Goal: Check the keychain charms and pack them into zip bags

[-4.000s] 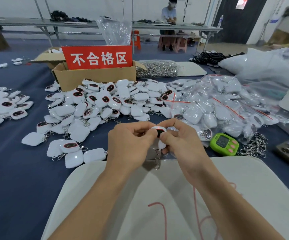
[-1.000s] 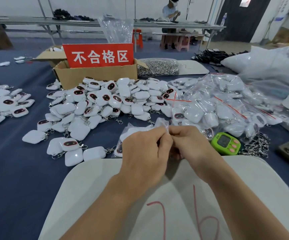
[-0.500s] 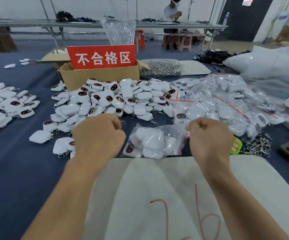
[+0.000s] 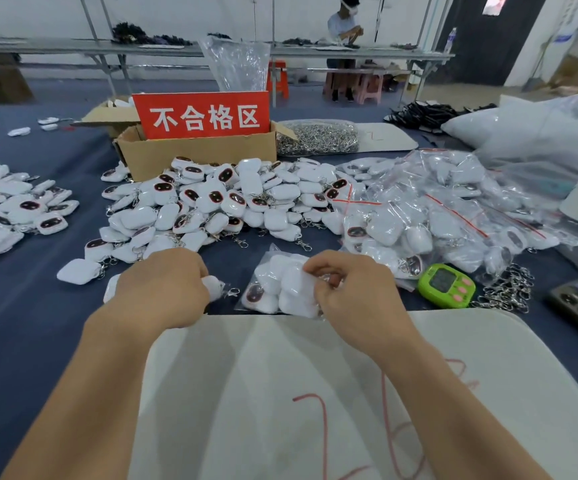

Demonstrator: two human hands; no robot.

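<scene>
Filling the view, a table (image 4: 21, 341) under blue cloth carries everything. A white mat (image 4: 280, 393) with red scribbles lies at the near edge, and all places below are given from that mat. Beyond the mat's far right corner is a heap of packed bags (image 4: 454, 209), clear plastic with white charms inside and red strips showing. Straight beyond the mat's far edge is a loose charm pile (image 4: 228, 202); some charms lie face up with dark oval faces, and metal clips are attached. Far off the mat's left side sits a second charm pile (image 4: 10, 209), smaller and partly cut off. Further from the mat, behind the loose pile, is an open cardboard box (image 4: 194, 154) with a red sign (image 4: 204, 116) in white characters. At about the same depth, toward the mat's right, lies a clear sack of metal clips (image 4: 318, 136). Both forearms cross the mat. The left hand (image 4: 163, 289) is just past the mat's far edge on its left part, fingers curled round a single charm (image 4: 213, 287) whose clip pokes out to the right. The right hand (image 4: 353, 292) is at the far edge, right of centre, thumb and fingers pinching the right end of a zip bag (image 4: 280, 285). The bag lies on the cloth just off the mat's far edge, between the hands. It holds several white charms, one dark face showing at its left corner; cannot tell if the seal is closed. A green timer (image 4: 447, 285) sits just beyond the mat's far right corner, with a chain cluster (image 4: 509, 289) further right.
</scene>
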